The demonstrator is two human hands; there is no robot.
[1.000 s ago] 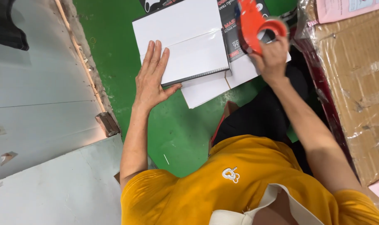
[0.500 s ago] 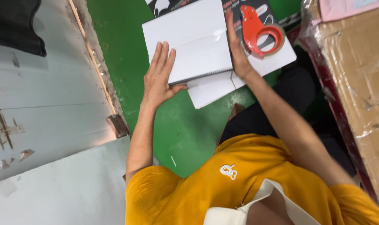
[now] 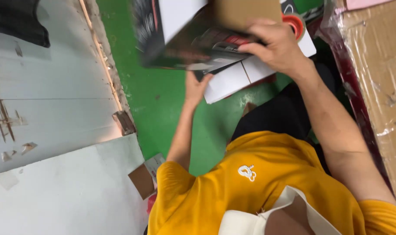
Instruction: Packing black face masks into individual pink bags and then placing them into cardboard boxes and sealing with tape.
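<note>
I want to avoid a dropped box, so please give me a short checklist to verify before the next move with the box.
1. Right hand grips the dark printed box at its upper edge: ok.
2. Left hand supports the box from below: ok, though the fingers are partly hidden.
3. Box held level: not ok, it is tilted and motion-blurred.
4. White sheets lie flat on the green floor: ok.
5. Red tape dispenser is out of the way: cannot tell, mostly hidden behind the right hand.
</note>
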